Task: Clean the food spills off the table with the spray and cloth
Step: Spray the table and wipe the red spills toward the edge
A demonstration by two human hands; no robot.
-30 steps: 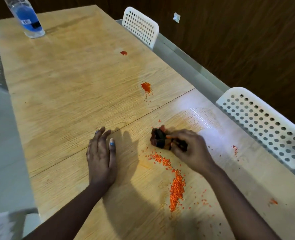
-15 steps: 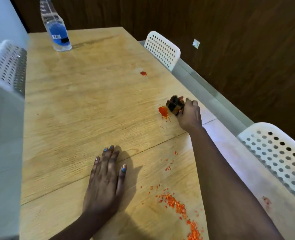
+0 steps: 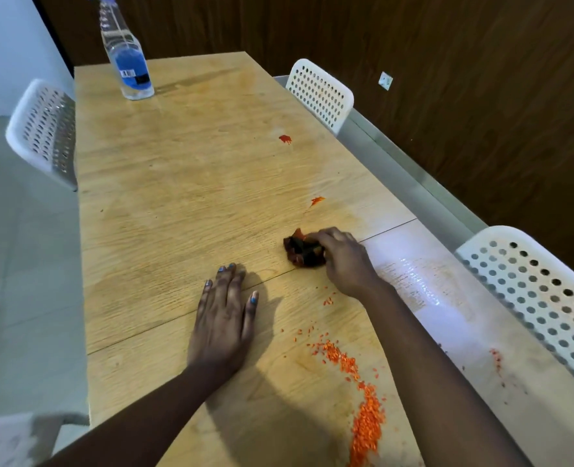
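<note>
On table (image 3: pixel 164 210), right hand (image 3: pixel 344 261) gripping cloth (image 3: pixel 302 252)

A dining room: long wooden table (image 3: pixel 177 197), perforated white chairs (image 3: pixel 319 92), wood-panelled wall (image 3: pixel 480 79).

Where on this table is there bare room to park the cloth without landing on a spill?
Bare wood spans the table's left half, from the spray bottle down to the left hand. Crowded: the orange crumbs near the front, two red spots beyond the cloth held by the right hand.
</note>
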